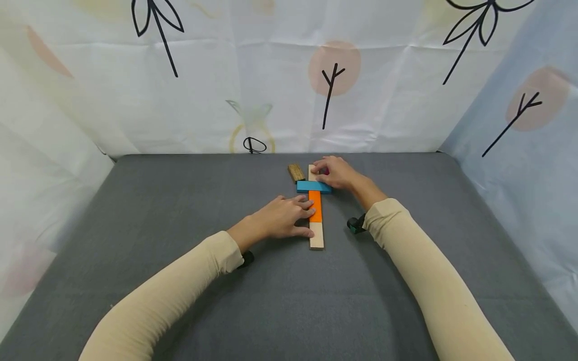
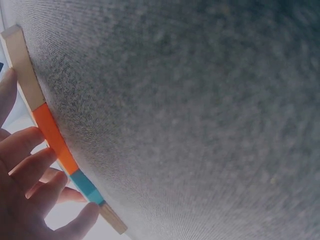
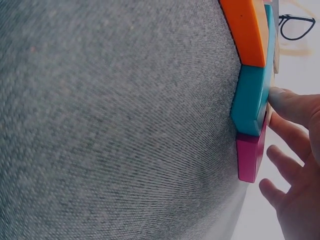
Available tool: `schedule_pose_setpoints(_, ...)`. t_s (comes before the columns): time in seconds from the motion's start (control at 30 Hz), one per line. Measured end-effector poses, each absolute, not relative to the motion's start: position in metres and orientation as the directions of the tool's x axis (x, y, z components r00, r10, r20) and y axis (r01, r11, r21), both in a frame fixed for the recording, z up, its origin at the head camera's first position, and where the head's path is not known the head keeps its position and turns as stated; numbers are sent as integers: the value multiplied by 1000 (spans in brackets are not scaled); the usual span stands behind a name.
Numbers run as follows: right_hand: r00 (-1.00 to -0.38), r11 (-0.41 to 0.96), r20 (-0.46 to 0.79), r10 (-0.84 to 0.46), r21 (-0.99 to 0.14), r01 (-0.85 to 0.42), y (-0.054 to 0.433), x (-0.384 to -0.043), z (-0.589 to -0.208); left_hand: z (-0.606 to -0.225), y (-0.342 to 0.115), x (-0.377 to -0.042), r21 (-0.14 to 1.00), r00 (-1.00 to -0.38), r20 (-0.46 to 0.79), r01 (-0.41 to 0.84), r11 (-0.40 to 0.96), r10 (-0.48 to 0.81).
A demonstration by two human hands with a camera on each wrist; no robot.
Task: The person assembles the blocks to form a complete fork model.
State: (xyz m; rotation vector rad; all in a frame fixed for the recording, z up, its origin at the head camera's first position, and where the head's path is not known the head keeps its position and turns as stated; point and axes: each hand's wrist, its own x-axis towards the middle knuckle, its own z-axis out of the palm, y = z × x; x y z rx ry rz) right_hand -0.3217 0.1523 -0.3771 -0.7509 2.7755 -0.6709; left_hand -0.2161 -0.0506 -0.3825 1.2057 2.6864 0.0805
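Observation:
A column of flat blocks lies on the grey cloth: a pale wooden block [image 1: 317,235] nearest, an orange block [image 1: 315,208] beyond it, a blue block [image 1: 311,186] set crosswise, and another pale block [image 1: 312,174] at the far end. My left hand [image 1: 285,216] rests along the left side of the orange and near pale blocks, fingers spread. Over the far pale block is my right hand [image 1: 336,173], its fingertips touching it, the thumb close to the blue block. Partly hidden under that hand, a magenta block [image 3: 249,155] sits against the blue one.
A brown wooden block [image 1: 296,172] lies slantwise left of the far pale block, near the blue one. Behind the cloth-covered table [image 1: 203,175] hangs a white printed curtain [image 1: 280,75], and more curtain closes both sides.

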Motion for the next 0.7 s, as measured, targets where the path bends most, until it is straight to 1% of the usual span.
schedule_pose_setpoints(0.13, -851, 775, -59, -522, -450, -444, 154, -320, -377, -381, -50, -215, 125, -643, -162, 739, 662, 748)
schedule_pose_setpoints(0.3, -827, 782, 3, -562, -324, -532, 154, -318, -373, -378, -50, -214, 156, -642, -150, 735, 660, 752)
schedule_pose_setpoints(0.37, -824, 784, 26, -566, -293, -548, 154, -316, -370, -377, -51, -214, 166, -645, -144, 732, 661, 751)
schedule_pose_setpoints(0.57, -858, 815, 47, -512, -290, -502, 164, -308, -359, -379, -51, -214, 185, -639, -148, 732, 655, 755)
schedule_pose_setpoints(0.7, -869, 841, 44, -493, -232, -489, 178, -302, -355, -380, -51, -213, 189, -639, -150, 731, 656, 755)
